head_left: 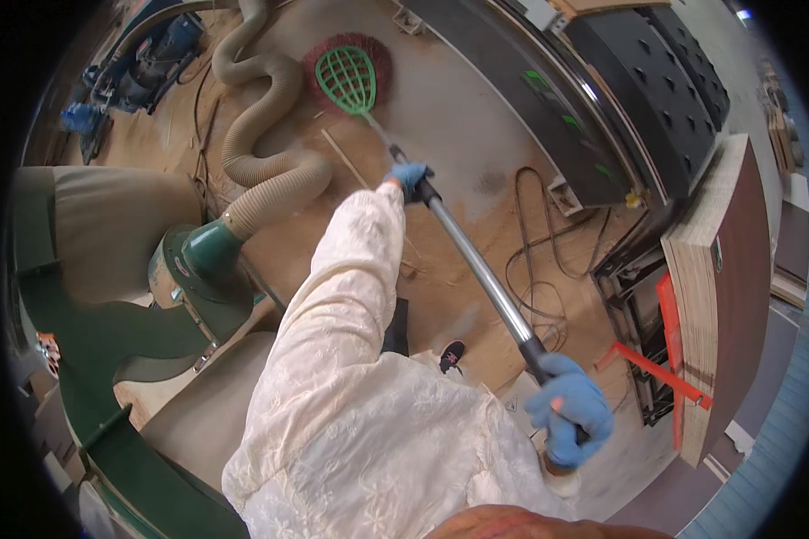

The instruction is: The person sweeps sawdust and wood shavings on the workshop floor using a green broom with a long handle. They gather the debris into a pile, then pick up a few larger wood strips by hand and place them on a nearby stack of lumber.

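Note:
I hold a long broom with a silver pole (pixel 485 268) and black grips slantwise across my front. Its far end has a green lattice frame (pixel 345 79) over dark red bristles (pixel 379 65), down on the dusty floor. My left hand (pixel 408 180), in a blue glove, is closed round the upper black grip, arm stretched forward in a white patterned sleeve. Nearer my body, my right hand (pixel 571 411), also blue-gloved, wraps the black end of the pole. A bit of skin shows at that glove.
A beige corrugated hose (pixel 265 154) snakes from a green dust collector (pixel 211 256) at the left. Sawdust covers the floor (pixel 454 238). A black cable (pixel 523 238) loops near dark machinery (pixel 512 81). Stacked boards (pixel 724 296) with a red bar (pixel 661 375) stand right. A thin wood strip (pixel 343 154) lies ahead.

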{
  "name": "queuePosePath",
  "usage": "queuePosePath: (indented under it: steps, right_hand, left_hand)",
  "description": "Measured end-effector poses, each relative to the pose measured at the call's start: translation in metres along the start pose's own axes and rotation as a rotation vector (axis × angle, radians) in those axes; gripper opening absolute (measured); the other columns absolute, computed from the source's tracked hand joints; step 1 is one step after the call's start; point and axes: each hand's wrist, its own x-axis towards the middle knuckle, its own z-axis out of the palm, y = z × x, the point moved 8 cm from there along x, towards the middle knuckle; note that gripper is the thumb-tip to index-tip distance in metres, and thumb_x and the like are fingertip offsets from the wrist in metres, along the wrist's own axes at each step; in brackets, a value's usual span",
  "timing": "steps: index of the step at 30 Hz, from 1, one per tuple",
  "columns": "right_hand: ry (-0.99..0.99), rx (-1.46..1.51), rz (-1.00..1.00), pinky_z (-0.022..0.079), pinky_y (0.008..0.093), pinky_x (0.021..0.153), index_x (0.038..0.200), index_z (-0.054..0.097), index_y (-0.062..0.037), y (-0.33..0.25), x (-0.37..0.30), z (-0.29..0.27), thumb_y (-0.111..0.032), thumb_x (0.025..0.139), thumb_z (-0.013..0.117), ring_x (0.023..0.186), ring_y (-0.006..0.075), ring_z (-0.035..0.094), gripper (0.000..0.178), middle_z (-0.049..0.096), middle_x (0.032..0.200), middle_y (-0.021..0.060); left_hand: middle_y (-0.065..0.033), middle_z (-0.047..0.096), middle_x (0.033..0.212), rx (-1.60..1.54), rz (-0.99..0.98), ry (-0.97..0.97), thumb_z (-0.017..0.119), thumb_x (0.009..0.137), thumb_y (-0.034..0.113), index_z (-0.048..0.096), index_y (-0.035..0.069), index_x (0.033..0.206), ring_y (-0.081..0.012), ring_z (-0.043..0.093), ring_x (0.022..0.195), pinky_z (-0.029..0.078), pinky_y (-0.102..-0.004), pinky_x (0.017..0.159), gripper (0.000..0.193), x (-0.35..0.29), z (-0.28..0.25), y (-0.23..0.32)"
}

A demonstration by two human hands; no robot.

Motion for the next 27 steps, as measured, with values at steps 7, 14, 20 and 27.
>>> queuePosePath:
  steps: [7, 14, 20, 27]
  right_hand:
    - [-0.115, 0.013, 0.173, 0.047, 0.0435, 0.073, 0.100, 0.061, -0.0028, -0.148, -0.215, -0.223, -0.002, 0.073, 0.052, 0.059, 0.0203, 0.053, 0.028, 0.059, 0.064, 0.0028]
    - [0.297, 0.268, -0.108, 0.043, 0.0392, 0.062, 0.099, 0.058, -0.0022, -0.294, -0.398, -0.394, -0.012, 0.084, 0.051, 0.053, 0.0183, 0.046, 0.020, 0.052, 0.060, 0.0028]
    - [0.693, 0.329, -0.306, 0.041, 0.0375, 0.065, 0.096, 0.059, -0.0042, -0.282, -0.462, -0.425, -0.008, 0.080, 0.050, 0.057, 0.0177, 0.046, 0.019, 0.051, 0.063, 0.0007]
    - [0.649, 0.163, -0.161, 0.038, 0.0350, 0.069, 0.091, 0.057, -0.0073, -0.147, -0.301, -0.293, -0.002, 0.078, 0.048, 0.063, 0.0159, 0.044, 0.017, 0.044, 0.067, -0.0020]
  left_hand:
    - [-0.0145, 0.060, 0.079, -0.310, -0.059, -0.055, 0.063, 0.086, 0.014, 0.050, 0.003, 0.096, -0.0314, 0.065, 0.068, 0.060, -0.0485, 0.062, 0.019, -0.151, 0.197, -0.300]
    - [-0.0153, 0.064, 0.087, -0.399, -0.343, -0.093, 0.064, 0.084, 0.009, 0.055, -0.002, 0.096, -0.0311, 0.069, 0.074, 0.061, -0.0439, 0.065, 0.019, -0.356, 0.340, -0.458]
    - [-0.0176, 0.063, 0.082, -0.435, -0.099, -0.143, 0.062, 0.082, 0.004, 0.052, -0.003, 0.092, -0.0311, 0.068, 0.070, 0.061, -0.0430, 0.065, 0.017, -0.358, 0.325, -0.391]
    - [-0.0171, 0.060, 0.077, -0.683, 0.307, -0.074, 0.057, 0.082, 0.004, 0.051, -0.001, 0.091, -0.0300, 0.063, 0.065, 0.055, -0.0443, 0.057, 0.012, -0.229, 0.211, -0.192]
